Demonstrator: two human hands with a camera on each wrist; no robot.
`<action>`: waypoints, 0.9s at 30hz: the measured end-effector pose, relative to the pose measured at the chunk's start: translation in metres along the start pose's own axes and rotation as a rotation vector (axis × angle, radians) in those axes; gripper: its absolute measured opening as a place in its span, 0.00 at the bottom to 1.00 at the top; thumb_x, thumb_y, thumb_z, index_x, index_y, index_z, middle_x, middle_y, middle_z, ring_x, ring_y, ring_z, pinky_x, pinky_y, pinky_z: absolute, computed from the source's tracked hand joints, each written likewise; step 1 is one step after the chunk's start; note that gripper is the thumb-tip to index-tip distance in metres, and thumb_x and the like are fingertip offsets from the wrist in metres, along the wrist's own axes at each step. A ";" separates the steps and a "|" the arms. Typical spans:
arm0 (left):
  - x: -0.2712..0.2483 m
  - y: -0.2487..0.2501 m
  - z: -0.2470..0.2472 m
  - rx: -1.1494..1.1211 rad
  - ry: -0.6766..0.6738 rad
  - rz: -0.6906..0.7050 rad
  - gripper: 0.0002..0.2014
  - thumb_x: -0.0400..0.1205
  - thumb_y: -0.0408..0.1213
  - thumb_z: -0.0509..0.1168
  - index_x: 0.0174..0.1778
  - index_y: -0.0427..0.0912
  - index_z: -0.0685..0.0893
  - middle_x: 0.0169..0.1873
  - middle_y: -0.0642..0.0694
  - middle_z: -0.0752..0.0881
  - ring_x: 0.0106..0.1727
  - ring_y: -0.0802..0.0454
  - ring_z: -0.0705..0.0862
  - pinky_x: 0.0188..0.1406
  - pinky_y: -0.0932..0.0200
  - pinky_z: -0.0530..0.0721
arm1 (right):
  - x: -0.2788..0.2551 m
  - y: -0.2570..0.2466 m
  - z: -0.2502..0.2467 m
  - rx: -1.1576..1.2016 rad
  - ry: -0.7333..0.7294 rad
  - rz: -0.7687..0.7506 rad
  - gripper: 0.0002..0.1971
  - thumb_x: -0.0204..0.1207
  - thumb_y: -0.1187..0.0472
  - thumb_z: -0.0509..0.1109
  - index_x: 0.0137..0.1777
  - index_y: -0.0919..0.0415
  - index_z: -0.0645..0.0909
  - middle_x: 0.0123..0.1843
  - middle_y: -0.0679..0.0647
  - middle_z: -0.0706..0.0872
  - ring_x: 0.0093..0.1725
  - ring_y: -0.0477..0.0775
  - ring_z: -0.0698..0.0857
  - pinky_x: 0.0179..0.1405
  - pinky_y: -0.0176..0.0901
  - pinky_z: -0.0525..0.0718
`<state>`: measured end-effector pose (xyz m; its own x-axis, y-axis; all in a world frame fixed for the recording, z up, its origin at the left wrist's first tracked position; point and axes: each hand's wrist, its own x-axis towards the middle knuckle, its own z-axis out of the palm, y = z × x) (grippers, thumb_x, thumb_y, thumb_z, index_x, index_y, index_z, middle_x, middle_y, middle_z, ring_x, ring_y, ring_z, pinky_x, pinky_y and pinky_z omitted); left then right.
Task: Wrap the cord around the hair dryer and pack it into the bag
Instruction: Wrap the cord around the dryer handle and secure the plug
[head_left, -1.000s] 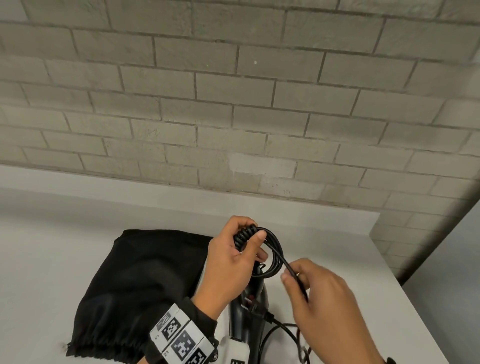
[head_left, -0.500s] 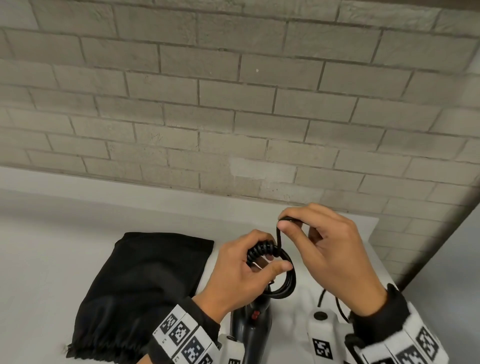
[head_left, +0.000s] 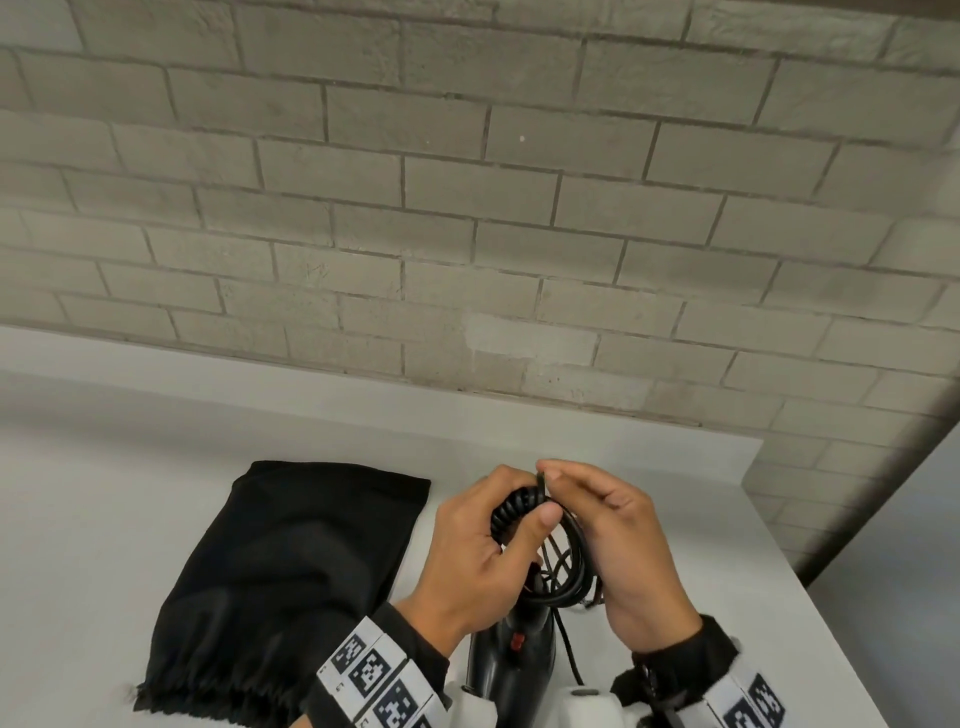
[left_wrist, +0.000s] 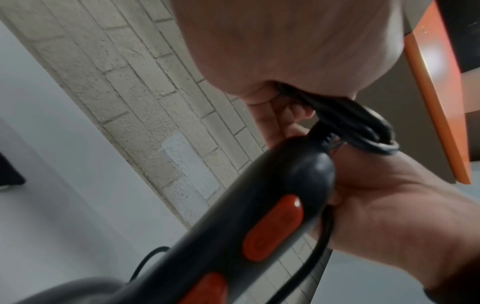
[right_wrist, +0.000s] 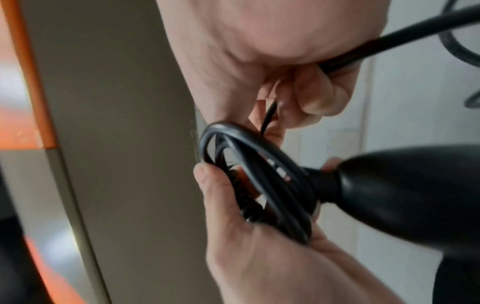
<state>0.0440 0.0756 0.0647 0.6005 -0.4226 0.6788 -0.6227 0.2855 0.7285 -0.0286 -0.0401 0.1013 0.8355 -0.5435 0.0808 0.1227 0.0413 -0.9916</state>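
A black hair dryer (head_left: 511, 657) with red switches (left_wrist: 272, 228) stands handle-up near the table's front edge, and its body is cut off by the frame. My left hand (head_left: 524, 499) grips several loops of black cord (head_left: 569, 566) bunched at the handle's end, thumb across the ribbed cord sleeve. The right hand (head_left: 545, 477) pinches a strand of the cord just above the bunch, touching the left hand. In the right wrist view the cord loops (right_wrist: 259, 181) sit in my left palm, and loose cord (right_wrist: 405, 39) trails out of the right fist. The black drawstring bag (head_left: 291, 571) lies flat to the left.
The white table (head_left: 130, 493) runs back to a grey brick wall (head_left: 467, 234). Its right edge (head_left: 810, 587) drops off close to my right hand. An orange-edged panel (left_wrist: 439, 102) shows in both wrist views.
My right hand rose from beside the dryer, carried the cord up over the bunch, and now presses it down against the loops in my left hand. The left hand keeps its grip.
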 end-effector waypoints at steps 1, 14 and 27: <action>-0.001 -0.001 0.000 -0.011 0.012 -0.010 0.12 0.83 0.54 0.65 0.50 0.49 0.84 0.31 0.53 0.85 0.28 0.50 0.87 0.27 0.46 0.88 | -0.003 0.003 0.000 0.039 -0.013 0.055 0.07 0.75 0.59 0.73 0.51 0.56 0.91 0.49 0.62 0.91 0.49 0.59 0.90 0.57 0.53 0.86; -0.002 0.003 -0.002 0.037 0.134 -0.067 0.15 0.82 0.55 0.66 0.47 0.46 0.82 0.31 0.56 0.83 0.27 0.52 0.87 0.25 0.54 0.87 | -0.043 0.029 -0.003 0.067 -0.147 -0.059 0.32 0.60 0.31 0.77 0.49 0.59 0.88 0.28 0.58 0.67 0.25 0.45 0.65 0.24 0.36 0.61; 0.007 0.015 -0.004 -0.224 0.069 -0.304 0.08 0.79 0.43 0.71 0.46 0.41 0.90 0.36 0.50 0.89 0.41 0.58 0.87 0.46 0.67 0.83 | -0.032 0.029 -0.009 -0.282 -0.027 -0.280 0.09 0.70 0.57 0.80 0.49 0.48 0.87 0.49 0.46 0.87 0.49 0.51 0.84 0.51 0.56 0.79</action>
<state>0.0411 0.0804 0.0809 0.7783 -0.4599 0.4275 -0.2902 0.3403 0.8944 -0.0571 -0.0291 0.0693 0.8048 -0.4791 0.3504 0.1984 -0.3394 -0.9195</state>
